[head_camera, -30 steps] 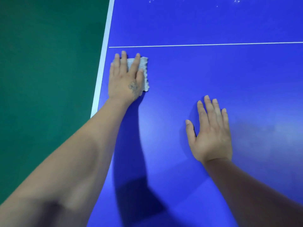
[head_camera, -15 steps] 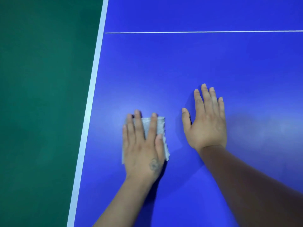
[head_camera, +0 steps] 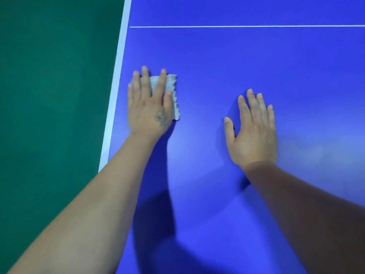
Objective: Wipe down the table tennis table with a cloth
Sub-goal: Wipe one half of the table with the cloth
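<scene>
Step in hand: wiping the near-left part of the counter (head_camera: 237,66), close to the white edge stripe (head_camera: 116,80).

Left hand (head_camera: 148,109): flat, fingers straight and spread, pressing the cloth (head_camera: 169,89) onto the blue surface. No closed grip; cloth pinned under palm and fingers, not pinched. Cloth location: under the left hand, just inside the edge stripe, well short of the thin white line (head_camera: 246,26) crossing farther up.

Right hand (head_camera: 254,131): flat on the blue surface, fingers straight, holding nothing, well apart from the cloth. Probably bracing.

Next move, as a judgement: slide the cloth under steady downward pressure, either along the edge stripe or across toward the right hand. Keep the palm flat so the cloth does not bunch or slip out. Shift the right hand before wiping beneath it.

Hard to make out: most of the cloth hidden beneath the left hand; only its top and ragged right edge visible. Faint pale haze (head_camera: 316,151) right of the right hand; dust, smear or glare, cannot tell. Counter cut off at top, right and bottom. Green floor (head_camera: 49,95) at left.
</scene>
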`<state>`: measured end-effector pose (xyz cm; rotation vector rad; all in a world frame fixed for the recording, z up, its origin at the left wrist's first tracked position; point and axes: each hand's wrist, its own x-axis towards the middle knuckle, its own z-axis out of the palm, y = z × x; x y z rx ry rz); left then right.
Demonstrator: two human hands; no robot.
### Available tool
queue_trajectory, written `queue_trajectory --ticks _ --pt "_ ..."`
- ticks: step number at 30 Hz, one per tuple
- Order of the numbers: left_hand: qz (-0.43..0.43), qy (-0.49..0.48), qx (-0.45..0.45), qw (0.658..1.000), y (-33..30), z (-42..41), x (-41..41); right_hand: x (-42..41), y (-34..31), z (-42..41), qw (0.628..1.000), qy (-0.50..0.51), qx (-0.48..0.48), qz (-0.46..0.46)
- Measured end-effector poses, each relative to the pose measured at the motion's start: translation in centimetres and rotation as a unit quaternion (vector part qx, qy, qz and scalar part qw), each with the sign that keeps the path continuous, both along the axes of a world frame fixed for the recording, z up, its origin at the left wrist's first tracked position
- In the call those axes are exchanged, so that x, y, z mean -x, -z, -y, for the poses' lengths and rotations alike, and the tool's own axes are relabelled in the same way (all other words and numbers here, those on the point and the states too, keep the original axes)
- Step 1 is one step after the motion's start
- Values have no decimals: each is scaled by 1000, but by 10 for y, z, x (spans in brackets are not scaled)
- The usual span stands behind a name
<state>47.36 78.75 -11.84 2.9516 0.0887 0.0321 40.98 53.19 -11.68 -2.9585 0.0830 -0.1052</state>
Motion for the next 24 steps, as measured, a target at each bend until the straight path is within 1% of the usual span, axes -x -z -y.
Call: queue_trajectory --ticks 3,5,7,9,12,14,16,19,21,22,24 --pt "20 -72 -12 997 0 -36 57 0 0 0 1000 -2 3 2" --pt "15 -96 -28 995 -2 -36 108 1 1 0 1000 1 9 6" --pt "-15 -96 -30 995 -6 -19 163 1 2 0 1000 0 8 8" --pt "-47 -92 -10 995 -11 9 212 0 3 0 1000 -2 5 10" --pt "-52 -28 14 998 -14 55 250 1 4 0 1000 -5 -2 14" --pt "-32 30 23 999 -15 77 239 1 3 2 1000 -5 -15 17" --pt "-2 75 30 997 -16 85 209 3 2 1 999 -4 -31 21" --pt "36 108 39 993 -8 73 150 3 0 -1 999 -7 -44 29" --pt "50 99 28 993 -1 53 119 5 0 -2 998 -9 -50 34" --pt "48 80 17 995 1 40 109 7 -1 -1 998 -11 -55 35" --pt "20 13 -2 1000 5 8 100 8 -3 -1 996 -10 -80 38"
